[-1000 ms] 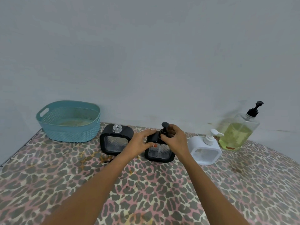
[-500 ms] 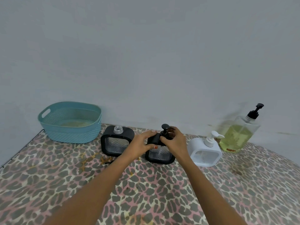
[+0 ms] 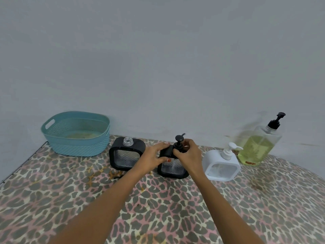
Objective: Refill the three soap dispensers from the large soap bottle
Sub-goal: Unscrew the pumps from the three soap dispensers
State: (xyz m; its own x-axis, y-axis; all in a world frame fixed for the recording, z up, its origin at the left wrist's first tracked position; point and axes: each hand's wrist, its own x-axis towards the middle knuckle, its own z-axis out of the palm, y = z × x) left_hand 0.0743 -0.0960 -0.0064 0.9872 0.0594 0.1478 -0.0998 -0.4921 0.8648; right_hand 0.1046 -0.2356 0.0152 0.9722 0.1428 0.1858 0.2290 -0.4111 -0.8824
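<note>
Three square dispensers stand in a row near the wall. The left black dispenser (image 3: pixel 127 156) has a bare clear neck with no pump. My left hand (image 3: pixel 154 158) holds the upper left corner of the middle black dispenser (image 3: pixel 173 169). My right hand (image 3: pixel 189 154) grips the collar of its black pump (image 3: pixel 179 140). The white dispenser (image 3: pixel 222 164) keeps its white pump on. At the far right stands the large soap bottle (image 3: pixel 260 147), clear with yellow-green liquid and a black pump.
A teal woven basket (image 3: pixel 75 133) sits at the back left against the grey wall. A small dark object (image 3: pixel 118 176) lies on the leopard-print tabletop (image 3: pixel 158 208) in front of the left dispenser. The table's left edge runs diagonally (image 3: pixel 21 167).
Both hands stay on the middle black dispenser. My right hand's fingers have shifted slightly around the pump collar. Nothing else moved.
</note>
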